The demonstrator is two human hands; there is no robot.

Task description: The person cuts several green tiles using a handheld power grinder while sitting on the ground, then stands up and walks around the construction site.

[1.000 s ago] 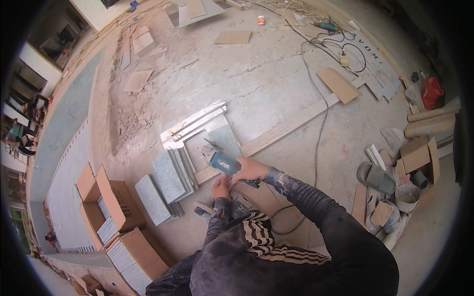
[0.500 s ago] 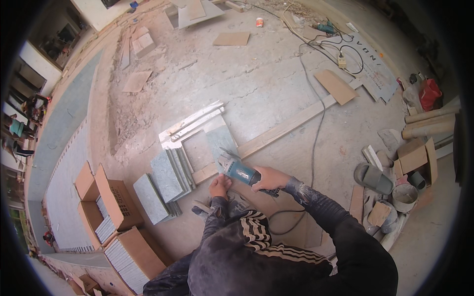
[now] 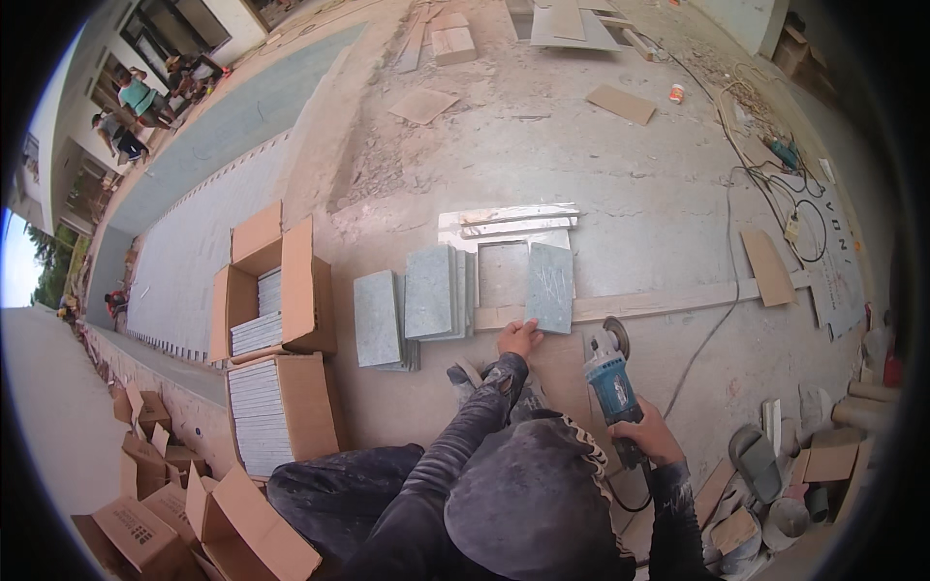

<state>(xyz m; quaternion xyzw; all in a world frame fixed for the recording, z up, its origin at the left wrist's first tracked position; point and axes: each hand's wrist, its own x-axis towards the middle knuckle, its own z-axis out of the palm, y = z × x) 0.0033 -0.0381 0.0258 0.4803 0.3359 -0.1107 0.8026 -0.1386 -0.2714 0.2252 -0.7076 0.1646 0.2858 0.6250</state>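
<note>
Right of centre in the lower half, the person's right hand (image 3: 651, 438) had its fingers wrapped around a blue angle grinder (image 3: 613, 385). At centre, the left hand (image 3: 520, 338) touched a grey-green tile's (image 3: 550, 281) lower-left corner; whether its fingers pinched it could not be told.

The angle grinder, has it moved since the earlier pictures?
Yes. Judged against the long wooden board, the angle grinder has moved right and nearer, from over the board's left part to its near side.
</note>
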